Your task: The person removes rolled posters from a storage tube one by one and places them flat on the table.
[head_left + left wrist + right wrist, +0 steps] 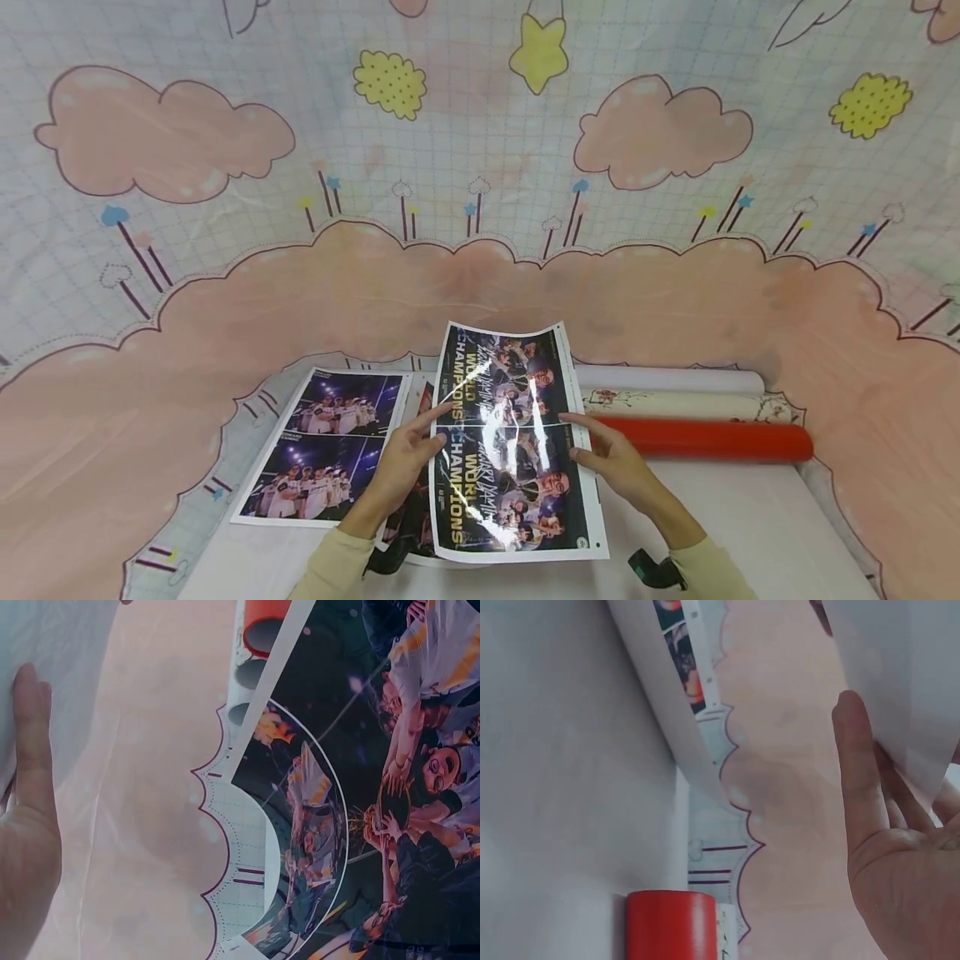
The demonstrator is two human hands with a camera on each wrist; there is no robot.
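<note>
Both hands hold a glossy printed poster (504,467) up in front of me, tilted, its face showing two stacked "World Champions" pictures with bright glare. My left hand (405,462) pinches its left edge, and my right hand (626,471) pinches the right edge. The left wrist view shows the left hand (34,825) against the sheet's pale back. In the right wrist view, the right hand (900,855) is beside the sheet's white underside (900,682). Under the raised poster lies another print (420,847) with people lifting a trophy, mostly covered in the head view.
To the left, a sheet with two group photos (322,446) lies on the white table (720,517). Behind the right hand lie a red roll (720,439), a flower-patterned roll (690,406) and a white roll (675,380). A cloud-patterned cloth (480,283) hangs behind.
</note>
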